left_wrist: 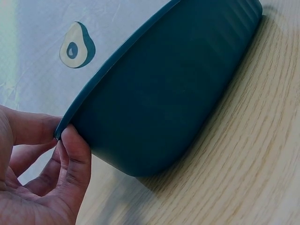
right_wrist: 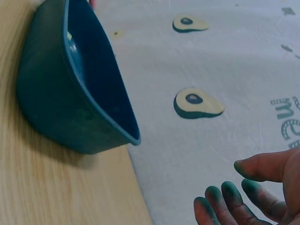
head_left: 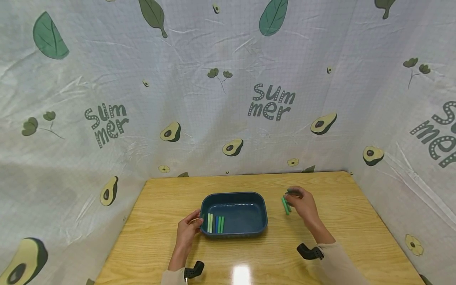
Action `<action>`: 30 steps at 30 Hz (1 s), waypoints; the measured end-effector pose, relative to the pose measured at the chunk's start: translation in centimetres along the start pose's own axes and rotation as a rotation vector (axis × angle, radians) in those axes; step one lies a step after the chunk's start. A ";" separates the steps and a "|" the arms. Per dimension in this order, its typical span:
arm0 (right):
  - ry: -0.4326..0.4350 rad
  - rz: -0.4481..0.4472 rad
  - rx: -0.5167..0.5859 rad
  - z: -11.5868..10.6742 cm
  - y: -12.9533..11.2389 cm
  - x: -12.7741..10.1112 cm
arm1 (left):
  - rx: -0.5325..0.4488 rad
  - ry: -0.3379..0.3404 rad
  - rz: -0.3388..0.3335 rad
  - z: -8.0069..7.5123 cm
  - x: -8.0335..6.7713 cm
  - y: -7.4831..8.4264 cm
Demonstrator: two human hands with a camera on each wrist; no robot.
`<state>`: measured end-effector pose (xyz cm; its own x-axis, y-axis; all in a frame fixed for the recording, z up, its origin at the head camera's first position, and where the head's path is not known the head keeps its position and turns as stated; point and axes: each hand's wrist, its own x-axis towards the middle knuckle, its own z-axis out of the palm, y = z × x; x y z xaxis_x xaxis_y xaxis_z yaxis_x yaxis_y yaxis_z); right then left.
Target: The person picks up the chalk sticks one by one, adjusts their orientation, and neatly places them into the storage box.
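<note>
My left hand (head_left: 186,233) pinches the rim of a dark blue plastic tub (left_wrist: 164,89) at its left end, thumb and fingers on either side of the edge. Inside the tub's left part, chalk sticks lie side by side: two pale yellow-green (head_left: 210,223), one blue (head_left: 216,225) and two green (head_left: 221,225). To the right of the tub, my right hand (head_left: 301,204) hovers beside green chalk sticks (head_left: 285,206) on the table. In the right wrist view its fingers (right_wrist: 230,191) are spread from the thumb, holding nothing, their tips stained green.
The tub stands on a light wooden table (head_left: 156,198). A white sheet (head_left: 199,107) printed with avocados, leaves and lettering hangs behind the table and along both sides. Black camera mounts (head_left: 194,270) are strapped to both wrists.
</note>
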<state>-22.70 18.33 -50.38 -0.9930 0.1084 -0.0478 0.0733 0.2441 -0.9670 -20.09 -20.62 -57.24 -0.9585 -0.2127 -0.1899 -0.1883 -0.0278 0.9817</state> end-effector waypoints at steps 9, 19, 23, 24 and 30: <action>0.114 -0.011 -0.075 -0.1 1.6 -0.1 | -0.007 0.004 0.010 0.0 -0.1 -0.1; 0.236 0.015 -0.081 0.7 3.5 0.2 | -0.006 -0.005 0.023 -0.1 -0.1 0.0; 0.280 0.017 -0.066 1.1 4.0 0.3 | -0.015 -0.023 0.009 -0.1 -0.3 0.4; 0.290 0.017 -0.059 1.2 4.1 0.4 | -0.018 -0.025 0.011 -0.1 -0.3 0.4; 0.370 0.013 -0.052 1.8 5.1 0.6 | -0.009 -0.010 0.027 -0.1 -0.3 0.0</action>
<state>-23.05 17.92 -55.80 -0.8919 0.4502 0.0431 0.0994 0.2882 -0.9524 -19.74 -20.63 -57.18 -0.9651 -0.2042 -0.1638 -0.1608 -0.0315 0.9865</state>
